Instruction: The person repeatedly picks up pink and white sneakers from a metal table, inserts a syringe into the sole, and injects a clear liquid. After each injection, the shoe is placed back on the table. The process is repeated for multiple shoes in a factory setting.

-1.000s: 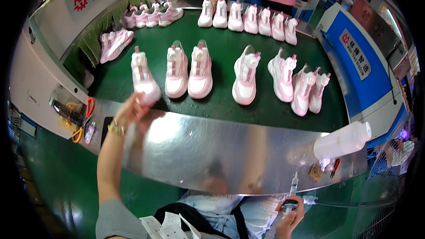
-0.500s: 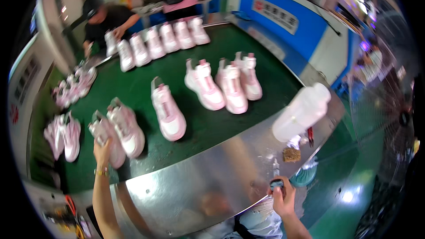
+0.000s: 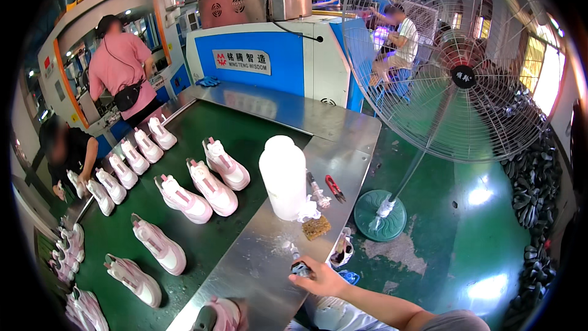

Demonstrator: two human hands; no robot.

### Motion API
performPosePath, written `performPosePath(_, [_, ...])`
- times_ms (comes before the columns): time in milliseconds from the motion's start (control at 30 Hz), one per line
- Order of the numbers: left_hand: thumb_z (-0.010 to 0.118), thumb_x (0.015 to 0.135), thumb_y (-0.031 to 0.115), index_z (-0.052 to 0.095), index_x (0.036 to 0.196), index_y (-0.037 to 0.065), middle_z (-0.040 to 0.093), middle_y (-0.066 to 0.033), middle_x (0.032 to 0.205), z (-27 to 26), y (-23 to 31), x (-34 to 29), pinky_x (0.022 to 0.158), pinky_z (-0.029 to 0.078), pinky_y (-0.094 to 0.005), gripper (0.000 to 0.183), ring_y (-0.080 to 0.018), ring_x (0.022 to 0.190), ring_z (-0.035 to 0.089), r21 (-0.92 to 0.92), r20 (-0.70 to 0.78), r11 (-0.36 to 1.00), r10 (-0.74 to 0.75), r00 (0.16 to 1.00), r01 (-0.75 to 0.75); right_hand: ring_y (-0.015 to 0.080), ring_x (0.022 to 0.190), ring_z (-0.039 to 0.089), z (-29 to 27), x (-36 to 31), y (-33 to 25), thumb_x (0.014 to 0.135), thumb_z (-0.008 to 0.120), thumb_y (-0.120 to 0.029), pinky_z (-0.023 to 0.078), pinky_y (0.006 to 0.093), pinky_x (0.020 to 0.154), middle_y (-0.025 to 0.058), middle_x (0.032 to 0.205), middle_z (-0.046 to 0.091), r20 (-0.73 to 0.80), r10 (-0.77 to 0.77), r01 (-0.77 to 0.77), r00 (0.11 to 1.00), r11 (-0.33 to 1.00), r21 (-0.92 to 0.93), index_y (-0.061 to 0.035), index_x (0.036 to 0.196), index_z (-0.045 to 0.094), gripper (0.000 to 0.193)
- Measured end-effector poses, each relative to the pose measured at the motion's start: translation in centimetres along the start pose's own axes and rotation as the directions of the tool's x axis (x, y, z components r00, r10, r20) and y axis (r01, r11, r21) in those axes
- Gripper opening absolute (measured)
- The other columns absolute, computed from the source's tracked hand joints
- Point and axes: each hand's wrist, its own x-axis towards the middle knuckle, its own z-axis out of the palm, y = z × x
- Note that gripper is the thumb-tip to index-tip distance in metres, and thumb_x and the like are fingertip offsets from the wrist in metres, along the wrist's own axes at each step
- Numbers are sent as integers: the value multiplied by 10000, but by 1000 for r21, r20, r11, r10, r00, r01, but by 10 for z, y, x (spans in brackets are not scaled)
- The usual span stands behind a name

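While closed around a small dark applicator (image 3: pixel 300 268) at the near edge of the steel tabletop (image 3: pixel 257 257), right hand (image 3: pixel 321 279) rests knuckles up, forearm entering from the lower right. Fingers clamped on that applicator, its tip pointing up the tabletop toward a tall white plastic bottle (image 3: pixel 283 176) standing well ahead of the hand. Left hand out of sight.

Between hand and bottle: a small square yellow-brown sponge (image 3: pixel 315 227), just beside the bottle's base. To the right of the bottle: red-handled snips (image 3: pixel 334 187) and a slim pale tool (image 3: pixel 316 190), lying side by side. Below the tabletop edge, near the hand: a crumpled pale bag (image 3: pixel 342 250).

On the blue machine panel (image 3: pixel 263 61) at the far end: one white rectangular sign (image 3: pixel 242 61) with a red emblem and dark characters. On the fan's hub: one small round dark label (image 3: pixel 463 76).

Counted on the green belt (image 3: pixel 245 141): three pink-and-white shoes (image 3: pixel 211 187) in the nearest angled row, two more lower left, a further row of about five near the two co-workers, more at the left rim too bent to count. One bottle, one sponge, one standing fan (image 3: pixel 453 67), two co-workers at the belt's far side.
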Motion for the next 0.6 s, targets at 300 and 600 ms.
performPosePath(300, [539, 862, 336, 590, 978, 14, 569, -86, 830, 6, -33, -28, 767, 446, -265, 346, -160, 799, 552, -480, -33, 723, -580, 814, 496, 73, 595, 534, -7, -6, 17, 839, 597, -328, 421, 227, 557, 24, 678, 619, 33, -161, 140, 986, 932, 335, -55, 1072, 524, 366])
performPosePath(600, [521, 869, 307, 540, 1085, -22, 565, -120, 992, 32, 37, 70, 784, 463, -308, 394, -200, 905, 560, -790, -461, 590, -387, 799, -170, 66, 570, 504, -11, -8, 20, 838, 601, -308, 422, 218, 552, 27, 656, 603, 14, -129, 113, 992, 915, 386, 5, 1067, 510, 398])
